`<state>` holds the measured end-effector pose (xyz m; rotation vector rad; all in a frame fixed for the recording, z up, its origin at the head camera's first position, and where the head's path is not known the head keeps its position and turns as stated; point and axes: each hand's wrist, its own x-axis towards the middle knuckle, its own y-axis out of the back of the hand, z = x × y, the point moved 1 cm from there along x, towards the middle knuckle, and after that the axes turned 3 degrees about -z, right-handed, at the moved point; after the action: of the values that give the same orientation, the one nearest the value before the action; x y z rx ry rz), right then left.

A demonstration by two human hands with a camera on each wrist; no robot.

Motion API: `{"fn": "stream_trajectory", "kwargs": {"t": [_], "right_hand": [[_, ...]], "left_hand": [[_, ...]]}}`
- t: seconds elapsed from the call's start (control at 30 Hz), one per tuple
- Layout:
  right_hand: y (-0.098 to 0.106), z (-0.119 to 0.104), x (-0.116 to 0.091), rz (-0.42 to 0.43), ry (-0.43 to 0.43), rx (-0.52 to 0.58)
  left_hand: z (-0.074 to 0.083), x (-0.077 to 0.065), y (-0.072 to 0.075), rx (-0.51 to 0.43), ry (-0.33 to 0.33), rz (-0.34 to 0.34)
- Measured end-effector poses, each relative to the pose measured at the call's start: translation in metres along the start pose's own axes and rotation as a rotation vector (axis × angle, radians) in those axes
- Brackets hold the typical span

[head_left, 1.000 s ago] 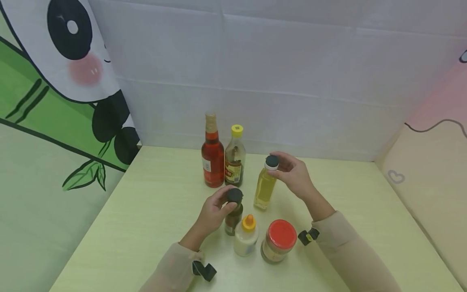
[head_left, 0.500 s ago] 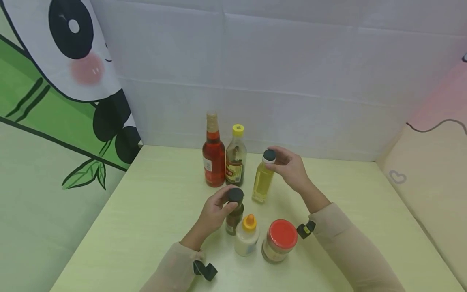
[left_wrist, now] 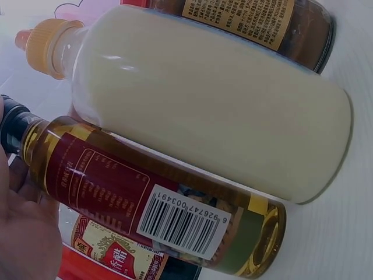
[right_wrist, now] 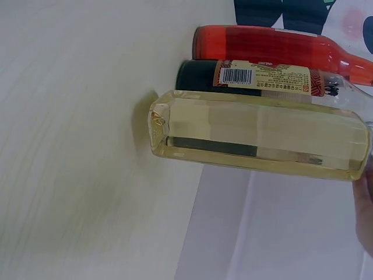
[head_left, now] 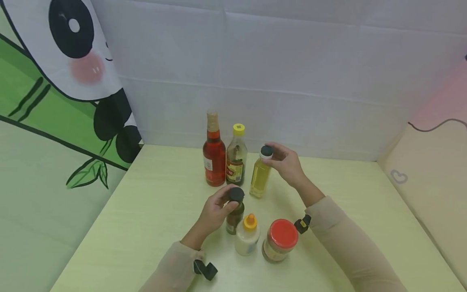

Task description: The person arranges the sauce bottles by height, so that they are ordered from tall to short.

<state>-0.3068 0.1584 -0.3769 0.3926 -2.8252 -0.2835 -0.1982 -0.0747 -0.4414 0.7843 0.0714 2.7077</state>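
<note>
By its dark cap, a clear bottle of yellow liquid (head_left: 260,178) is gripped in my right hand (head_left: 288,164); it leans slightly, its base close over the table. My left hand (head_left: 213,213) pinches the black cap of a small dark bottle (head_left: 235,219), which shows a maroon label and barcode in the left wrist view. Right beside that one is a white squeeze bottle (head_left: 247,240) with an orange nozzle cap. A red-lidded jar (head_left: 280,241) stands to its right. Behind, a red bottle (head_left: 214,160) and a yellow-capped bottle of dark liquid (head_left: 236,162) stand side by side.
All of it is on a pale wood-grain table (head_left: 153,194). A white cloth wall (head_left: 292,81) rises along the back edge, with printed cartoon panels at the left and right sides.
My right hand has carried the yellow-liquid bottle back and a little left, closer to the yellow-capped bottle. The left hand has stayed on the small bottle's cap.
</note>
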Motion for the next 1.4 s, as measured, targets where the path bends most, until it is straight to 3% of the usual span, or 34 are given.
{"fn": "stream_trajectory", "kwargs": {"t": [1.03, 1.4], "right_hand": [[-0.019, 0.018, 0.025, -0.042, -0.014, 0.065], [-0.023, 0.018, 0.029, -0.064, 0.050, 0.008]], "left_hand": [[0.003, -0.009, 0.005, -0.017, 0.018, -0.005], [0.002, -0.009, 0.004, -0.027, -0.018, -0.005]]}}
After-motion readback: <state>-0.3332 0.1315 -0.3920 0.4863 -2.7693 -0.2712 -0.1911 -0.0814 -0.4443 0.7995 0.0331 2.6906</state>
